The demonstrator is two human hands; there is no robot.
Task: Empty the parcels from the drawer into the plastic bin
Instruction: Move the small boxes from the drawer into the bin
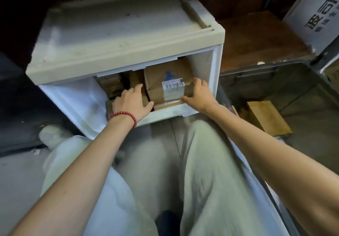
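- Here we are over the white plastic drawer [165, 114], pulled out of its beige-topped cabinet [110, 34] and packed with brown cardboard parcels.
- The one in play is the large brown cardboard parcel with the white barcode label [161, 72], lying on top at the right side of the drawer, tilted up toward the back.
- Our right grip [199, 91] is clamped on it: fingers curl over its right edge and the thumb runs along the front lower edge.
- Our left grip [132, 101], the one with the red bead bracelet [124, 115], is spread flat on the smaller brown parcels [135, 79] at the left. Its thumb reaches toward the big parcel's near-left corner, and it is closed around nothing that we can see.
- The grey translucent plastic bin [256, 69] waits just right of the drawer, with one tan cardboard box [267, 116] already inside.
- Handling call: we judge this parcel stiff at the edges and softer across its creased face, so we should hold the two opposite edges, never the middle.
- The taped seams may be slick, so palms should go under the corners.
- Weight we cannot tell. Its bulk suggests a two-handed lift, clearing the drawer's right wall before swinging right.
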